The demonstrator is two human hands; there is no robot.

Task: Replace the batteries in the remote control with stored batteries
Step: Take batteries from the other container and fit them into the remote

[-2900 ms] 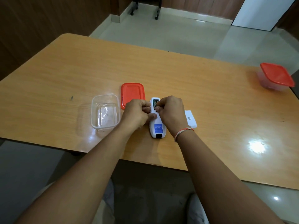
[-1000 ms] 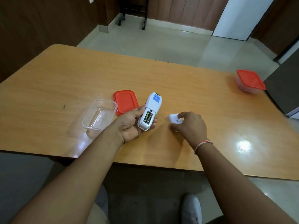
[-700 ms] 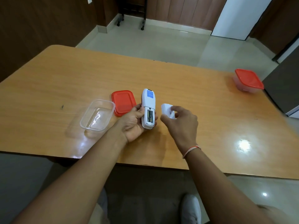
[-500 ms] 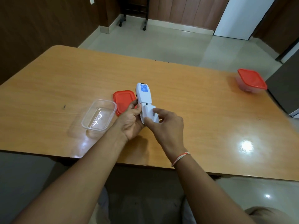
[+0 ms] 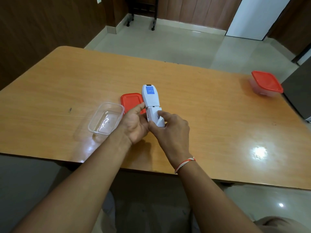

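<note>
Above the middle of the tabletop, both hands hold the white remote control back-side up, its far end with the blue label pointing away from the person. The left hand is curled around the remote's left edge, thumb lying along the side. The right hand closes on the white battery cover at the remote's near end, one finger pressing on top of it; the cover looks nearly seated, though a thin seam at its far edge makes it hard to tell whether it is fully shut. Just left of the hands an orange lid lies flat, and beside that stands a clear plastic container, open. A second container with an orange lid sits well apart at the far right edge
</note>
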